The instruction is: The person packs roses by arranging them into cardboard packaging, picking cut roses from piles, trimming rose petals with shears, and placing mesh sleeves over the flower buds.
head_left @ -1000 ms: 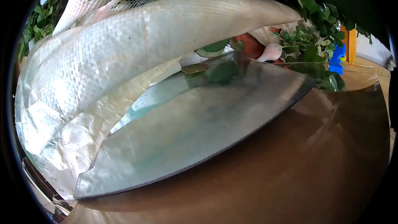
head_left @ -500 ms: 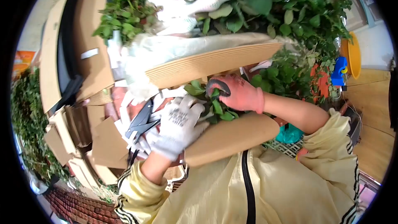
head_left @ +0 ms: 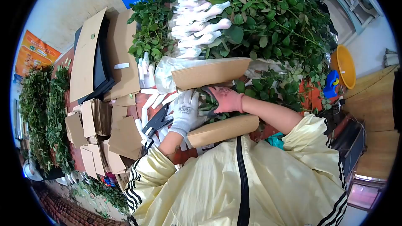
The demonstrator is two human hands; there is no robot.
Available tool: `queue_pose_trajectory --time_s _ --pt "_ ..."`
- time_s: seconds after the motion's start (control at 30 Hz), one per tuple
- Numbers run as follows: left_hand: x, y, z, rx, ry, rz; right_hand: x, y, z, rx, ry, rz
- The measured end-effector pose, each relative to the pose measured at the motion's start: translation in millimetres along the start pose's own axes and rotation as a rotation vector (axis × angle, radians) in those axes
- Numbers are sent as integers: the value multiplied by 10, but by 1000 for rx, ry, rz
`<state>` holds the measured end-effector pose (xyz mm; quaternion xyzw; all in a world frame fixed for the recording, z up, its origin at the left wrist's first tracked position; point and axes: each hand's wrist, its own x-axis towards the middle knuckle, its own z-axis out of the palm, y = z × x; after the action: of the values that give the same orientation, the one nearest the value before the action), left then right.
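My left hand [head_left: 185, 112], in a white glove with dark print, lies with its fingers stretched out over leafy stems [head_left: 206, 101], its thumb pointing right. My right hand [head_left: 227, 99], in a pink-red glove with dark fingertips, reaches in from the right to the same stems, finger and thumb spread apart. The stems lie between two curved pieces of cardboard: a ridged upper flap [head_left: 211, 74] and a lower flap [head_left: 224, 129] against my jacket. Beside my left wrist rests a black tool like a stapler [head_left: 156, 122], among white paper strips.
Behind the cardboard lie rose stems [head_left: 268, 12] with white net-sleeved heads [head_left: 205, 27]. Stacked cardboard sheets [head_left: 123, 132] are at left, with leafy bundles [head_left: 46, 117] beyond. A blue tape dispenser [head_left: 331, 84] and yellow basin [head_left: 344, 67] are at right.
The camera view has shifted, showing more wall at the top left. My right hand's fingers have spread from a curl around leaves; my left hand stays near the lower flap.
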<state>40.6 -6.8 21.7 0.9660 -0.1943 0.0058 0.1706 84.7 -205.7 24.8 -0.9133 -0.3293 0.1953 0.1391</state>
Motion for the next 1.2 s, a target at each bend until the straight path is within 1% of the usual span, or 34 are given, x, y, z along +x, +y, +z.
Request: queue_pose_trajectory --time_s 0.03,0.1,0.13,0.17,0.23,0.27,0.3,0.37,0.4,0.43,0.5,0.53,0.63,0.7,0.77,0.87,0.9,0.93,0.97,1.0,1.03,1.07,1.1,1.17,1.2 --pt "9 17 -32 -5 -4 -1 13 11 19 2 -5 3" --pt "14 45 -114 33 -162 -54 46 50 41 74 -68 20" --pt "-15 31 -47 53 -98 -40 38 23 -19 82 -129 71" --pt "-6 28 -61 59 -94 -45 19 57 18 81 -126 63" --pt "59 41 -151 36 -235 -99 -55 170 170 -19 71 -123" --pt "91 82 -214 39 -265 -100 -67 211 230 52 91 -123" --pt "89 92 -199 46 -262 -99 -61 220 258 52 99 -126" --pt "69 119 -103 68 -81 27 -78 270 288 23 107 -177" --pt "59 128 -69 101 -39 120 -91 230 256 -96 100 -200" --pt "53 89 12 178 -62 247 -78 228 243 -93 111 -194" --pt "61 47 94 165 -42 283 -85 228 247 -352 99 -243" --pt "74 46 100 167 -52 293 -99 243 250 -355 199 -262" --pt "71 59 135 167 -114 264 -184 246 159 -351 191 -217" --pt "78 50 141 178 -103 292 -186 296 216 -352 230 -230" --pt "71 60 140 184 -101 301 -175 351 324 -377 317 -229" --pt "84 81 125 169 -97 278 -252 448 197 -376 338 -235" --pt "98 79 123 155 -111 277 -340 524 -25 -441 265 -113" --pt "97 84 126 140 -124 275 -455 649 -144 -421 384 -31" --pt "82 92 127 137 -130 275 -707 565 -410 -381 355 67" --pt "90 95 118 152 -126 281 -955 534 -513 -483 369 131" --pt "105 92 106 168 -123 292 -1185 637 -595 -392 333 100" --pt "107 101 86 160 -119 296 -1501 720 -742 -288 362 46" --pt "109 108 84 153 -120 302 -1797 617 -1067 -114 289 141" --pt "118 88 68 146 -119 299 -2427 795 -1324 136 194 392" --pt "128 72 40 153 -164 300 -2586 827 -1364 42 -28 597"
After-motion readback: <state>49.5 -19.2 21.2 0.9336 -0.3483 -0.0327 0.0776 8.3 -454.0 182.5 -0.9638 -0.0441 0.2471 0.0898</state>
